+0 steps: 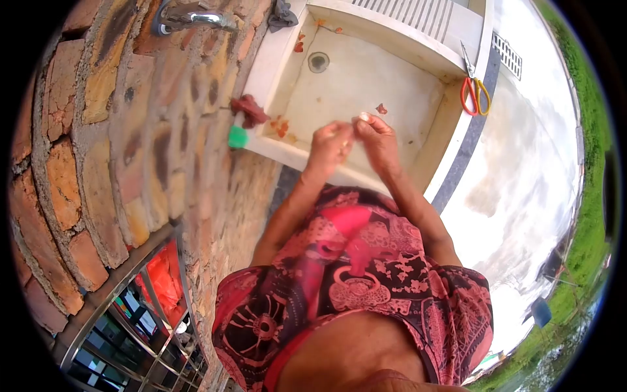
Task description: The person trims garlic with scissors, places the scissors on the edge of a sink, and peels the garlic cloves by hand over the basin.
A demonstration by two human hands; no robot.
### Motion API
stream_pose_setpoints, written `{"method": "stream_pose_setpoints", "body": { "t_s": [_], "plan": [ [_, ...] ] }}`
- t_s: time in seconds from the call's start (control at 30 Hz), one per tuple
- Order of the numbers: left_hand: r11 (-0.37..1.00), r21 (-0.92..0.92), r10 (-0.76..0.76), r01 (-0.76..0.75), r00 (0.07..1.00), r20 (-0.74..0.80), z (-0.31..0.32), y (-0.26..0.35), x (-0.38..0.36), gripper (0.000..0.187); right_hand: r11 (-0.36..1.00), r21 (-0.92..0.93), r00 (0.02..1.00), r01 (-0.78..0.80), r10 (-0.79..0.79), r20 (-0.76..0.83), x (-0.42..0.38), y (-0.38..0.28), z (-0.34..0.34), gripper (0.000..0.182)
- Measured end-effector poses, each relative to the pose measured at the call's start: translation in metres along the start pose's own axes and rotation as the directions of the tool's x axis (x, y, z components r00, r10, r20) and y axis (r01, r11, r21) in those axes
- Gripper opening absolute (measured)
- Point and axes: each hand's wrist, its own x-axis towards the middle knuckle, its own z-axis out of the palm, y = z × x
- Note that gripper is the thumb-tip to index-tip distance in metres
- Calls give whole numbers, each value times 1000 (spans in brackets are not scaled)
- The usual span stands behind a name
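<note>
My left hand (332,145) and my right hand (377,138) are held together over the near part of a pale stone sink (366,72). The fingers of both are closed in a pinch, their tips close together. Anything between them is too small or hidden to make out; the left hand is slightly blurred. Just beyond the right hand, a small reddish scrap (381,108) lies on the basin floor. Orange-red scraps (279,126) lie along the left side of the basin. A round drain (318,62) sits toward its far left corner.
Scissors (475,95) with one red and one yellow handle lie on the right rim. A dark red cloth (249,111) and a green object (238,137) are at the left corner. A grey cloth (282,16) and metal tap (202,18) are near the brick wall (140,124).
</note>
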Motion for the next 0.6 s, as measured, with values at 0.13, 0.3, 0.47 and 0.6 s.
{"method": "stream_pose_setpoints", "body": {
  "t_s": [0.13, 0.3, 0.47, 0.6],
  "plan": [
    [988, 40, 149, -149, 989, -6, 14, 11, -8, 23, 999, 32, 1000, -22, 21, 18, -7, -24, 6, 17],
    [919, 238, 316, -315, 948, 38, 19, 19, -14, 22, 978, -194, 994, 71, -54, 95, -11, -37, 7, 12],
    [908, 256, 327, -331, 943, 59, 21, 23, -16, 20, 950, -308, 994, 59, -29, 102, -15, -49, 15, 8],
    [902, 247, 336, -355, 935, 117, 18, 21, -14, 19, 943, -329, 995, 45, -13, 97, -17, -49, 16, 7]
  ]
}}
